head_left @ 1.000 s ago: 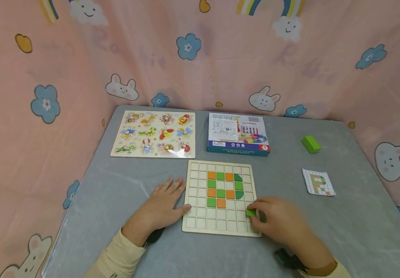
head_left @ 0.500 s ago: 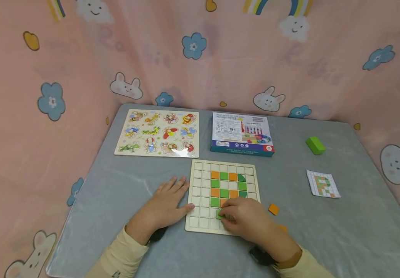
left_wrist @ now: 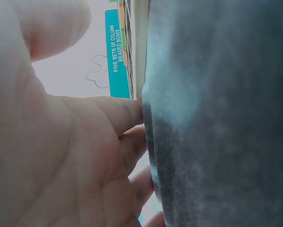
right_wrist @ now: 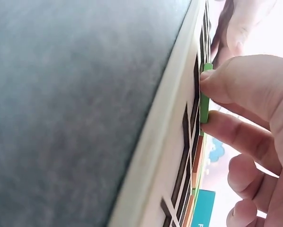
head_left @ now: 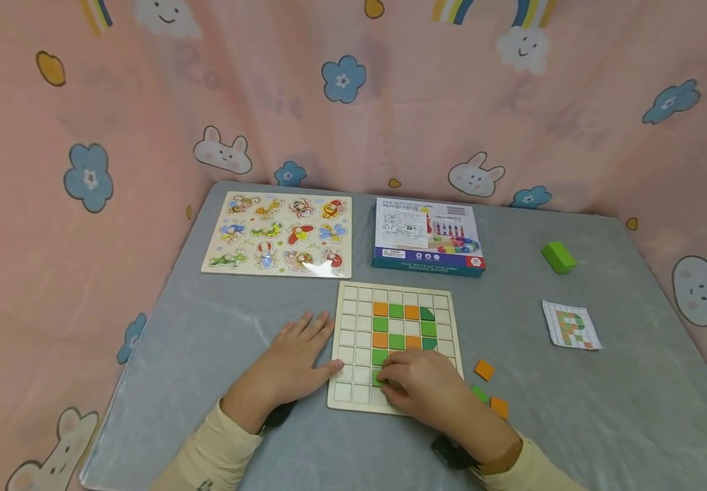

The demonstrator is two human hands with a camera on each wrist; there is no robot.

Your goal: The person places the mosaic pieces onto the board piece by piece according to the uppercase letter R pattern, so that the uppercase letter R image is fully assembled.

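Note:
A wooden grid board [head_left: 353, 395] lies on the table, holding orange, green and dark green tiles. Over its lower middle, my right hand [head_left: 429, 382] pinches a green square tile [right_wrist: 204, 101] between thumb and fingers. That tile sits at a cell just below another green tile [head_left: 380, 356] in the same column; the hand covers part of the nearby cells. My left hand [head_left: 288, 365] rests with fingers spread on the cloth, its thumb on the board's left edge. In the left wrist view its palm [left_wrist: 70, 156] fills the left side.
Loose orange tiles [head_left: 484, 369] and a green tile [head_left: 479, 394] lie right of the board. Farther right are a pattern card [head_left: 570, 325] and a green block [head_left: 558, 258]. An insect puzzle [head_left: 279, 234] and a beaded boxes carton [head_left: 429, 236] sit behind.
My right hand has moved left from the board's right edge with the green tile, into the lower column. Loose tiles on the right have come into view. The left hand stays in place.

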